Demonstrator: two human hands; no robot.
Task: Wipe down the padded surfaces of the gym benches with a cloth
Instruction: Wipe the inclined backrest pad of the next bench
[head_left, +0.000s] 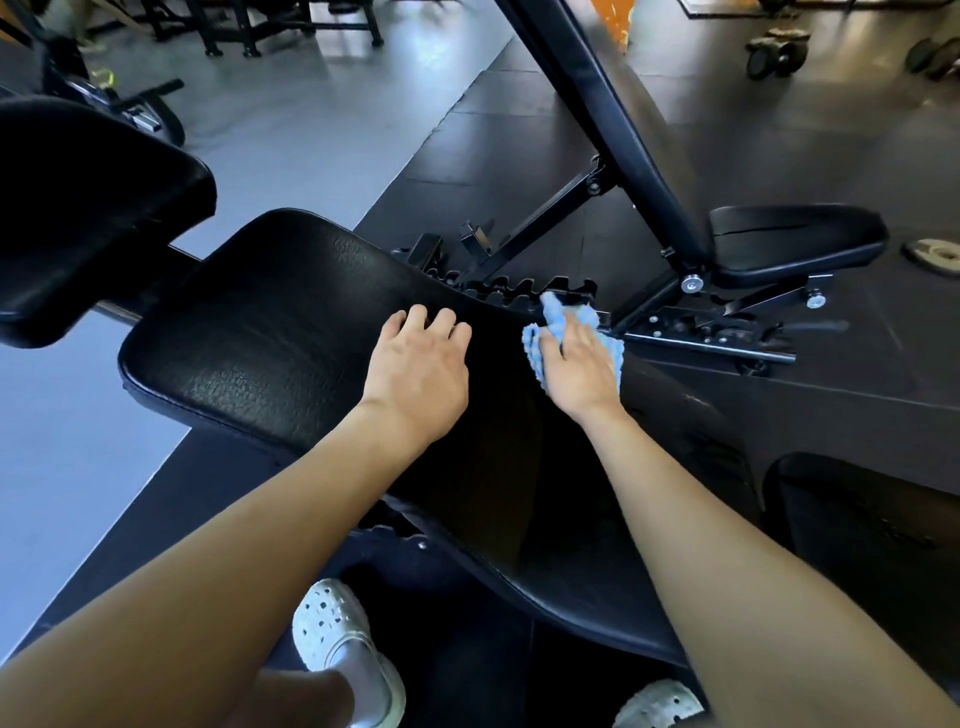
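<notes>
A long black padded bench back (270, 338) lies in front of me, running from lower right to upper left. A separate black seat pad (78, 218) sits at its far left end. My left hand (421, 369) rests on the padding, its fingertips curled onto the surface. My right hand (574, 364) presses a light blue cloth (553, 319) flat against the pad's right edge, fingers fairly straight. A second bench stands beyond, with an inclined back pad (618, 104) and a black seat (795, 239).
The second bench's black metal frame (691, 332) and notched adjuster rail lie just right of the cloth. Dumbbells (776, 47) and a weight plate (935, 252) sit on the dark floor at right. My white clogs (337, 639) stand under the near bench. Other machines stand at upper left.
</notes>
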